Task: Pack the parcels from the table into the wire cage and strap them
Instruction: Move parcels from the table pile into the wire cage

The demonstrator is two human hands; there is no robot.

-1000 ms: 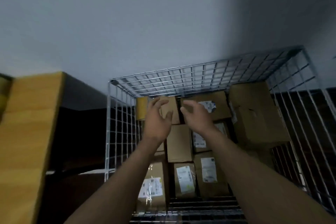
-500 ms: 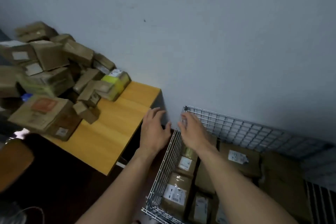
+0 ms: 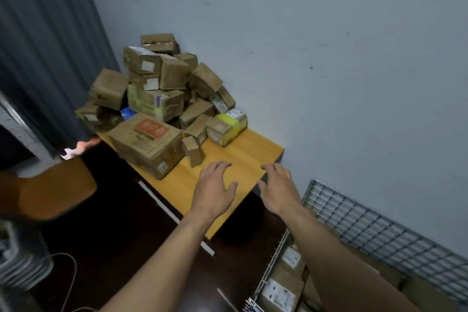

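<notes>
Both hands have travelled from the cage corner to a position over the worktop since half a second ago.

Nearest the camera, at lower right, the wire cage (image 3: 354,223) holds labelled packed parcels (image 3: 281,294), partly hidden by the right forearm. Beyond it, the left hand (image 3: 215,192) and right hand (image 3: 278,192) hover side by side above the bare near end of the worktop (image 3: 243,154). Each is spread wide, fingers slightly bent, holding nothing. Just past the left fingertips stands a small upright parcel (image 3: 193,151), just beside a large parcel with an orange label (image 3: 147,144). Behind these, the remaining parcels (image 3: 157,99) lie heaped against the wall (image 3: 329,58), next to a dark curtain (image 3: 50,45).

Step in hand, as judged: fetch the next parcel.
- Select from the front edge of the heap, not from beneath it. The stack looks loose and may slide.
- The small upright parcel suits one hand. The large one calls for a hand on each opposite side.
- Lift clear before turning toward the cage.

Differences from the earlier frame: the view has swung left, so the whole heap now shows and less of the cage. The hands are slightly further apart. The heap appears undisturbed.
</notes>
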